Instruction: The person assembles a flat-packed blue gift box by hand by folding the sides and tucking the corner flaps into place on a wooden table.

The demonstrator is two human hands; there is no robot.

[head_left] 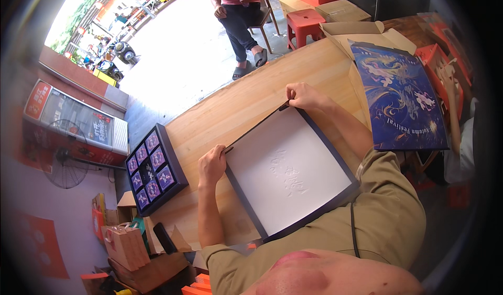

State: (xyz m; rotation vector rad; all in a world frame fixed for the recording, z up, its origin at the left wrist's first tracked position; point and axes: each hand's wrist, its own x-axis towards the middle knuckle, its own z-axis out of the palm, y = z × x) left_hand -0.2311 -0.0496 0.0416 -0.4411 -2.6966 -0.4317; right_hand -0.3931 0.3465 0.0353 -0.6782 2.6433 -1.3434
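A shallow square box lid (272,179) with a white inside and dark blue sides lies tilted on the wooden table, its near side against my body. Raised shapes show in the white surface. My left hand (212,164) is closed on the lid's far left corner, and my right hand (305,96) pinches the far right corner. Beside each hand a small dark tab shows along the rim. To the left stands an open dark blue gift box (178,179) filled with several small purple square packets.
A blue printed panel (401,98) leans on an open cardboard carton (361,33) at the right. Beyond the table (209,111) are a red stool (305,25) and a seated person (241,22). At left stand a fan (67,161), a display fridge (78,122) and paper bags (127,248).
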